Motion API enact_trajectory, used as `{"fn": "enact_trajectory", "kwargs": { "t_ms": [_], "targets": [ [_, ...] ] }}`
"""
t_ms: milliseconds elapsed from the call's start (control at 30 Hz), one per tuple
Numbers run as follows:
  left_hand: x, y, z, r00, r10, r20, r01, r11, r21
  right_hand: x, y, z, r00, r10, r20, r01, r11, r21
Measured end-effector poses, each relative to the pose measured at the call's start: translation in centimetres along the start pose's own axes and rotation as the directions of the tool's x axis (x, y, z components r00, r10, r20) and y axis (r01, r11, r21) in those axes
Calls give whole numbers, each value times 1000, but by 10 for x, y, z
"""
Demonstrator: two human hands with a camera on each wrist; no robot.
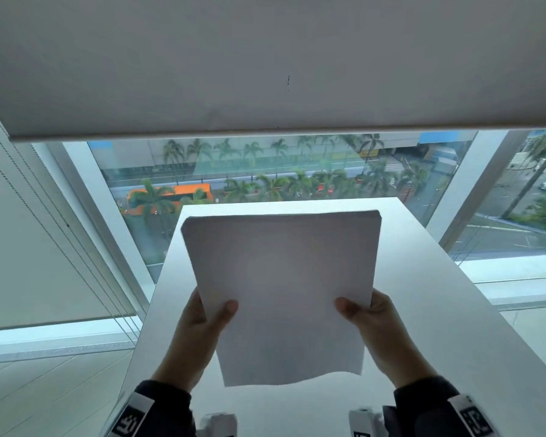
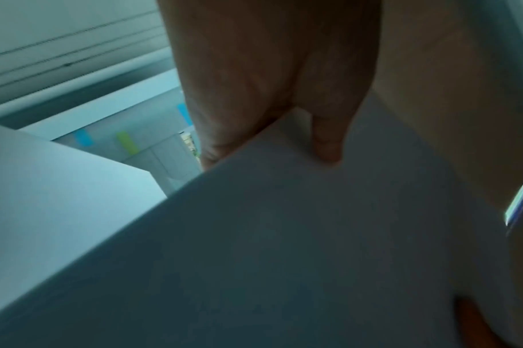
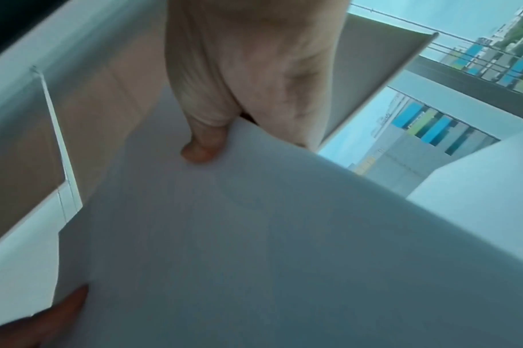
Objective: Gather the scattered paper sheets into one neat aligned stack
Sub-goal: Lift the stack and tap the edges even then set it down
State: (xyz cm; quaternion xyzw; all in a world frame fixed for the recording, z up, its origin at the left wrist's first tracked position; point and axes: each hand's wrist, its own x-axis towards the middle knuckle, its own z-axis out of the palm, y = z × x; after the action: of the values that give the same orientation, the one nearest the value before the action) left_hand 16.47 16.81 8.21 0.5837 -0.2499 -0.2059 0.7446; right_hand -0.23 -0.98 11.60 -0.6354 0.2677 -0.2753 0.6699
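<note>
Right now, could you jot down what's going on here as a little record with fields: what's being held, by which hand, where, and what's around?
held item: paper stack, white, lifted clear of the table
left hand: grips the stack's left edge, thumb on the front
right hand: grips the right edge, thumb on the front
fingers: hidden behind the sheets
stack edges: top edge looks even, bottom edge wavy
surface: white table, below the stack
background: window with a half-lowered roller blind

White paper sheets are showing against a white table, beneath a grey blind; an orange bus is passing green palms; black-and-white markers are banding dark sleeves.
</note>
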Motion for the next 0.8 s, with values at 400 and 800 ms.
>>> {"fn": "enact_trajectory", "kwargs": {
  "t_ms": [400,800],
  "targets": [
    [-21,-14,13,998,-40,-38,45,990,131,-10,31,-13,998,63,-1,-62,989,134],
    [-20,51,33,982,131,-135,-122,990,76,-16,-16,-16,969,-235,-72,238,970,39]
  ]
}}
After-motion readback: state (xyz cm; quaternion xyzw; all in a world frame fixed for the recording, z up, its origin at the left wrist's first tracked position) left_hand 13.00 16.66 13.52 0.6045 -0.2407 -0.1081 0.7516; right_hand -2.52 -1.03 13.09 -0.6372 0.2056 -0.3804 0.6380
